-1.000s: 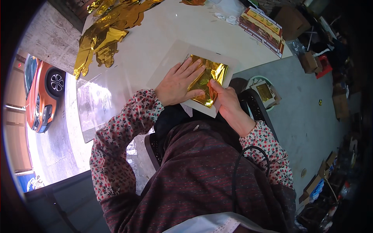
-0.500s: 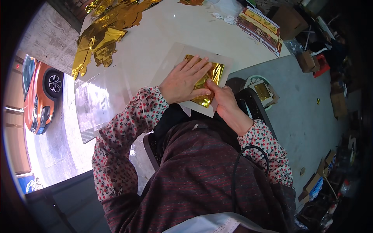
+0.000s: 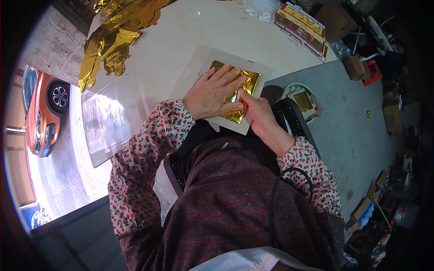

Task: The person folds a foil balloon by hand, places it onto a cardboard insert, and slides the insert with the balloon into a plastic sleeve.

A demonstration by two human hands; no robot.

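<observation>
A square of shiny gold foil (image 3: pixel 252 82) lies on a pale sheet (image 3: pixel 242 127) at the near edge of the white table. My left hand (image 3: pixel 209 94) rests flat across the foil with its fingers spread, hiding part of it. At the right side of the sheet, my right hand (image 3: pixel 262 114) grips the edge, thumb on top of the foil and the other fingers mostly out of sight below. Beneath and beyond the pale sheet, a translucent film (image 3: pixel 187 74) lies on the table.
Crumpled gold foil sheets (image 3: pixel 118 45) are heaped at the far left of the table (image 3: pixel 181 31). Clear plastic film (image 3: pixel 105 115) hangs over its left edge. Printed sheets (image 3: pixel 302 30) are stacked far right. A round bin (image 3: pixel 312 118) with a gold-centred card stands beside my chair (image 3: pixel 300 119).
The view has shifted slightly. My left hand keeps its flat pose on the foil, and my right hand still grips the sheet's edge, its thumb slightly farther left over the foil.
</observation>
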